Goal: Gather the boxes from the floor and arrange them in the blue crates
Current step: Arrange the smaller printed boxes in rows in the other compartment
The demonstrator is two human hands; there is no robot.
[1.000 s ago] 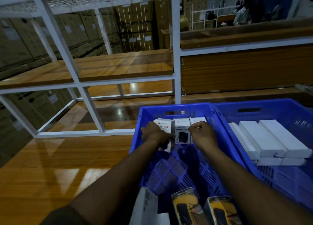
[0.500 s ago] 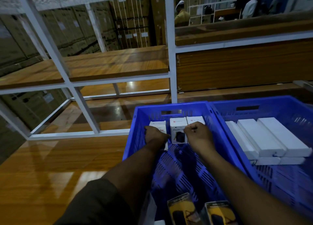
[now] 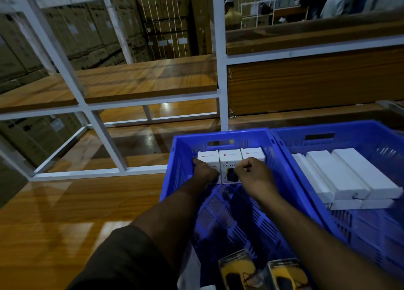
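Observation:
Three small white boxes stand upright in a row against the far wall of the left blue crate (image 3: 175, 158): a left box (image 3: 208, 157), a middle box (image 3: 230, 160) printed "HALLEY", and a right box (image 3: 252, 153). My left hand (image 3: 205, 171) presses on the front of the left box, fingers curled around it. My right hand (image 3: 254, 177) is curled against the right box's front. The right blue crate (image 3: 328, 129) holds several long white boxes (image 3: 341, 176). Two yellow boxes (image 3: 238, 270) lie at the left crate's near end.
Both crates sit on a glossy wooden floor (image 3: 65, 213). A white metal rack (image 3: 222, 71) with wooden shelves stands right behind them. Stacked cardboard cartons (image 3: 87, 34) fill the background at left, and people stand far off at the top right.
The left box, tilted and held away from the row a second ago, now stands flush with the other two. Both hands moved slightly toward the crate's far wall.

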